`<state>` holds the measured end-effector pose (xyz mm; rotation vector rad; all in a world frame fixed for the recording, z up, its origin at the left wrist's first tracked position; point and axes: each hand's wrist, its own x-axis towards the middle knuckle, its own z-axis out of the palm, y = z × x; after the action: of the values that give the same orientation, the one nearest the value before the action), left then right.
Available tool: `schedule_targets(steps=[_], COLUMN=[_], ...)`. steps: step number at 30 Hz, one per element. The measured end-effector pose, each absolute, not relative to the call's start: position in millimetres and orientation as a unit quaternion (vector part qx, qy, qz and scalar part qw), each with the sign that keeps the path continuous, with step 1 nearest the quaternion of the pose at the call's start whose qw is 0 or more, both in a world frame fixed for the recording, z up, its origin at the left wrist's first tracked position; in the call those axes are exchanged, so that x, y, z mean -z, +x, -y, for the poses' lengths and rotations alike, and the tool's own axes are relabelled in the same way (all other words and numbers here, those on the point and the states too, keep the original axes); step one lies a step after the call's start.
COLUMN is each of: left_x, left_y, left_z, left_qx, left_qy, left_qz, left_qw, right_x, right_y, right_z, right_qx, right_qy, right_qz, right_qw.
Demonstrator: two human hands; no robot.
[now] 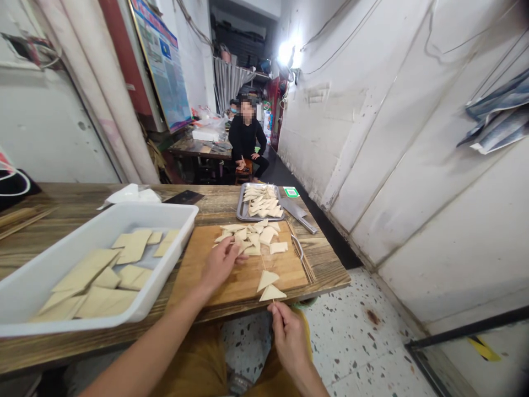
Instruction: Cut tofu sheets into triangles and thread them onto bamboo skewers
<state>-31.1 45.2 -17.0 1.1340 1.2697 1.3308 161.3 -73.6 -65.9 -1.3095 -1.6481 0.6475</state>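
In the head view my right hand (289,331) pinches the lower end of a thin wooden skewer (263,263) at the table's front edge. Two folded, pale yellow triangles of what looks like tofu skin (271,292) are threaded on it, one above the other. My left hand (221,262) reaches over the wooden cutting board (239,286), fingers slightly curled and apart, touching the left side of a pile of similar triangles (253,236). Whether a piece lies between those fingertips is hard to see.
A white plastic tub (165,275) with flat pale sheets (99,275) stands left. Beyond the board are a metal tray (240,207) of folded pieces, a cleaver (298,214) and bare skewers (306,264) along the right. A seated person (248,138) is farther back.
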Motion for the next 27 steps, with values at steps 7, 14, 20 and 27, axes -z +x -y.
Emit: schedule_targets(steps=[7,14,20,27], left_x=[6,20,25,20], left_y=[-35,-34,-29,-28], left_z=[-35,-32,-30,-29], left_qx=[-0.576,-0.605,-0.61,-0.6], left_qy=[0.141,0.144,0.117,0.045], left_qz=[-0.37,-0.401,-0.444,-0.435], left_qw=[0.715,0.673,0.646,0.67], right_x=[65,62,56,56], right_y=[156,152,149,150], right_z=[76,81,86,86], right_qx=[-0.275,-0.28,-0.287,-0.274], right_qy=[-0.522,-0.495,-0.485,-0.502], right_qz=[0.672,0.692,0.716,0.719], right_qw=[0.448,0.444,0.413,0.395])
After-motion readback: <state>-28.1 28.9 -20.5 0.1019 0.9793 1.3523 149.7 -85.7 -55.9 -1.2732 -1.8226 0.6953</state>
